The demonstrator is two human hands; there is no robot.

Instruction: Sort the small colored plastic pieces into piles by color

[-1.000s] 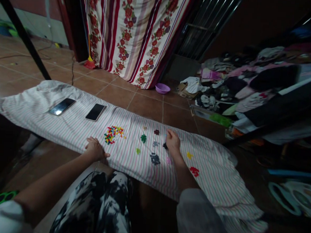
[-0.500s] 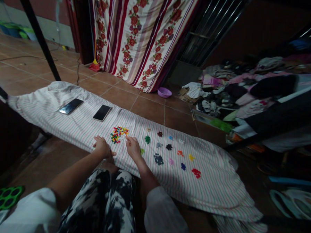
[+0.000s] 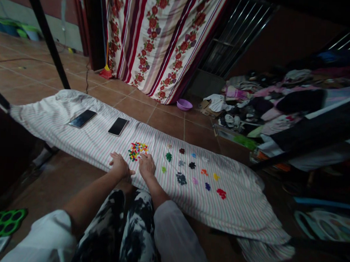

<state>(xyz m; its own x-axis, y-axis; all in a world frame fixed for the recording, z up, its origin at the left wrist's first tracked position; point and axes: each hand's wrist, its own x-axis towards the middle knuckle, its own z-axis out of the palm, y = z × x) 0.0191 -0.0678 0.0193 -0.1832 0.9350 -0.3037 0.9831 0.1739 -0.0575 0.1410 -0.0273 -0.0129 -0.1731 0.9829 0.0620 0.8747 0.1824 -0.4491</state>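
Note:
A mixed pile of small multicoloured pieces [image 3: 138, 149] lies on the striped cloth [image 3: 157, 186] in front of me. My right hand [image 3: 147, 166] touches the pile's lower right edge, its fingers bent down and close together; whatever is between the fingertips is hidden. Lower left of the pile, my left hand [image 3: 120, 167] rests on the cloth with fingers apart, holding nothing. To the right, small single-colour groups are laid out, among them dark grey pieces [image 3: 181, 178], red pieces [image 3: 221, 194], green pieces [image 3: 169, 157], black pieces [image 3: 192, 165] and light green pieces [image 3: 163, 169].
Two phones, a left one [image 3: 83, 118] and a right one [image 3: 118, 127], lie on the cloth beyond the pile. Past the cloth's far edge are a purple basin [image 3: 184, 105] and a floral curtain [image 3: 162, 40]. Heaped clothes [image 3: 261, 96] fill the right side.
My right hand has shifted slightly left, onto the pile's edge, uncovering the light green group. My left hand stays spread on the cloth. The whole view has shifted slightly.

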